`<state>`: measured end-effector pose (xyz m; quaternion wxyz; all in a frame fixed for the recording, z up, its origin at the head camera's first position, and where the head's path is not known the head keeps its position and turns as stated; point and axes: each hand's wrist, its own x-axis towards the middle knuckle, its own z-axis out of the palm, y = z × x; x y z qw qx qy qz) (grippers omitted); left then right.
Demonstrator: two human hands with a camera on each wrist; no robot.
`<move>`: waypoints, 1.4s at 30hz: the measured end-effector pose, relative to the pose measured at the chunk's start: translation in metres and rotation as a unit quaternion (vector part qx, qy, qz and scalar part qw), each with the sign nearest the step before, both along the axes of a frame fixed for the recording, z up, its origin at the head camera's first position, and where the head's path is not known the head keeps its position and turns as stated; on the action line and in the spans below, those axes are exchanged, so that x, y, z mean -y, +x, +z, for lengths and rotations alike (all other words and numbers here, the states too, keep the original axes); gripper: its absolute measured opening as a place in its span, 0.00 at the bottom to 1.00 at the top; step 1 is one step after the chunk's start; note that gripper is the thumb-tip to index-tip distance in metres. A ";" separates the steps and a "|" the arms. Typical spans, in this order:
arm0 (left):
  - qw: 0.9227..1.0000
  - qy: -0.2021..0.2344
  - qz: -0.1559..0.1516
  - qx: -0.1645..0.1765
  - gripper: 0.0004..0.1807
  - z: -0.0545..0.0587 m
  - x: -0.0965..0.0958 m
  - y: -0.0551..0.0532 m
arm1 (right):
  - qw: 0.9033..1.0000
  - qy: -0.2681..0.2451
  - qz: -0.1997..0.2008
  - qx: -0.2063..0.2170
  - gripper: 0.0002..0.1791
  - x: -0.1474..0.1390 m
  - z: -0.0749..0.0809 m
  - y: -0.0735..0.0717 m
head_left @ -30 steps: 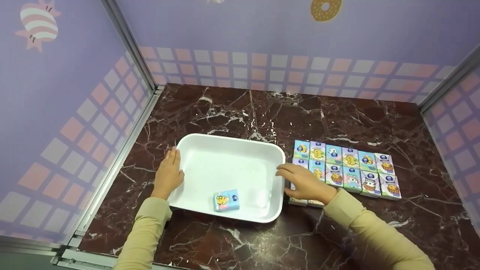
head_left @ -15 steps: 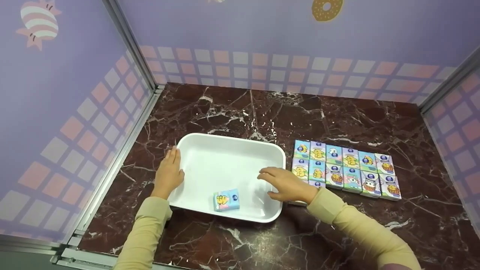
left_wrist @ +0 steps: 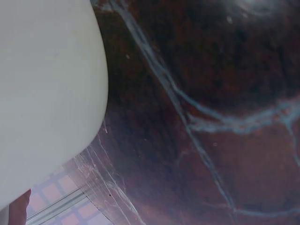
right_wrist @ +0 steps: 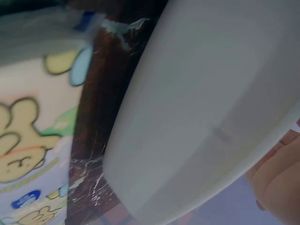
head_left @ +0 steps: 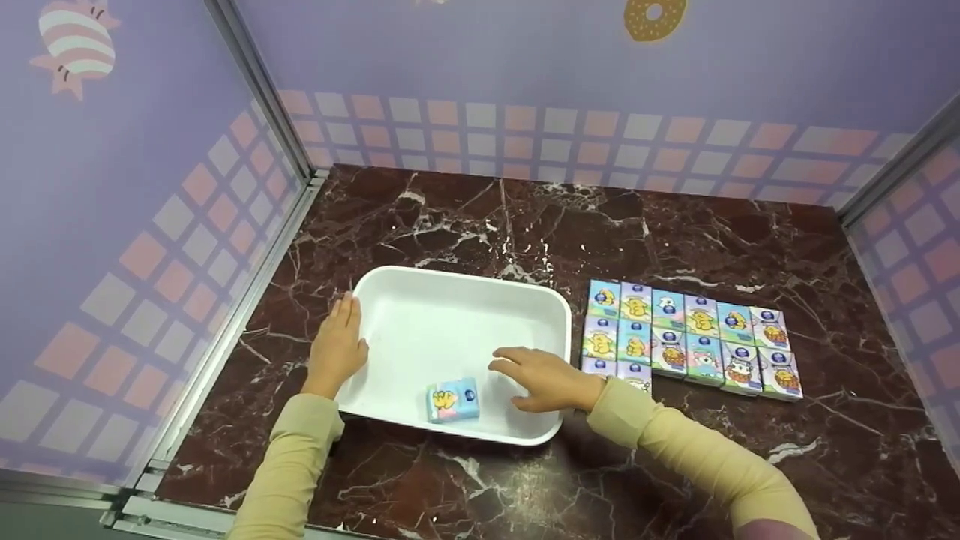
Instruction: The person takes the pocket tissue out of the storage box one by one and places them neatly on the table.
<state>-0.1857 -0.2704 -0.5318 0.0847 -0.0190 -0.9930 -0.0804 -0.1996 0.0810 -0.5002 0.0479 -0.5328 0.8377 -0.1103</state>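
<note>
A white rectangular tray (head_left: 450, 315) with rounded corners lies on the marbled table. Along its left rim rests my left hand (head_left: 336, 352), fingers straight and thumb over the inner side. My right hand (head_left: 551, 379) reaches across the right rim, hovering over the tray floor with fingers loosely bent and nothing in them. One light-blue pocket tissue pack (head_left: 453, 400) with a yellow cartoon lies near the tray's front wall, left of my right fingertips and apart from them. In the right wrist view, part of my right hand (right_wrist: 281, 180) shows beyond the tray wall (right_wrist: 201, 103).
Right of the tray, several similar tissue packs (head_left: 703, 356) lie side by side in rows; my right hand and sleeve partly cover the nearest ones. Purple panels (head_left: 480, 60) with a checked print enclose the table (head_left: 675, 240) at the back and sides.
My right hand has moved left from the tray's right rim to over its floor, uncovering more packs behind it. My left hand, the tray and the pack inside stay put.
</note>
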 end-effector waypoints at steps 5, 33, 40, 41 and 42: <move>1.000 -0.009 -0.003 -0.007 0.37 0.000 0.000 0.001 | 1.000 0.025 0.006 0.008 0.32 0.010 0.001 0.004; 1.000 0.011 0.001 0.003 0.37 0.002 0.001 0.001 | 0.996 0.072 0.040 -0.016 0.33 0.052 0.035 0.004; 1.000 0.009 0.000 -0.004 0.37 0.001 0.000 0.000 | 0.996 0.086 -0.022 0.011 0.32 0.067 0.038 0.001; 1.000 0.009 0.000 -0.005 0.37 0.000 0.000 0.000 | 0.995 0.092 -0.040 0.016 0.32 0.069 0.037 0.000; 1.000 0.009 0.000 -0.005 0.37 0.000 0.000 0.000 | 0.993 0.098 -0.056 0.023 0.31 0.071 0.037 0.000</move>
